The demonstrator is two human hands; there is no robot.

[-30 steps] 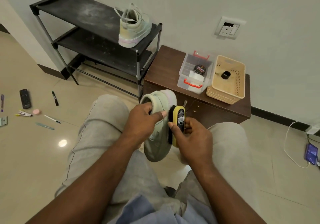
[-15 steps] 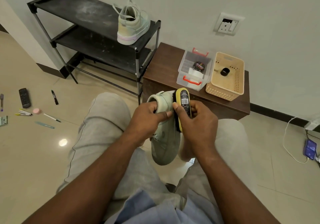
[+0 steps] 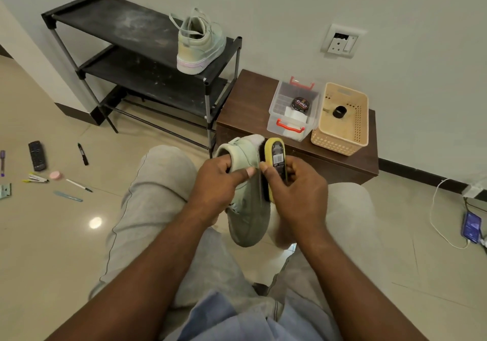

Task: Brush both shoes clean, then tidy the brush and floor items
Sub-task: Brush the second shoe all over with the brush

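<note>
While you sit with your knees apart, the floor (image 3: 39,235) on your left carries the scattered things that tidying will have to deal with: a remote (image 3: 37,155), a black marker (image 3: 83,154), a pink round tin (image 3: 55,175), a pen (image 3: 79,185) and a few smaller bits, all lying apart from one another and well out of reach for now. Further along, the black rack (image 3: 110,27) stands against the wall with one shoe (image 3: 200,43) parked on its top shelf, heel toward you, out of the way while you work on its mate.

Between your knees, your left hand (image 3: 218,185) is closed over the collar of the other shoe (image 3: 247,209), fingers tucked inside the opening and thumb pressed along the outside, so the shoe hangs toe-down and stays steady against the brushing. Your right hand (image 3: 295,195) is wrapped round the yellow brush (image 3: 275,164), thumb on one edge and fingers on the far side, with the dark bristles laid against the shoe's side near the heel. That grip looks right for firm strokes along the upper.

Behind the hands, the brown tabletop (image 3: 250,103) holds a clear box (image 3: 292,114) with a polish tin (image 3: 300,103) in it, and just beside it a tan basket (image 3: 342,119); one of them probably takes the brush afterwards. On the far right a phone (image 3: 471,227) lies charging on the floor.
</note>
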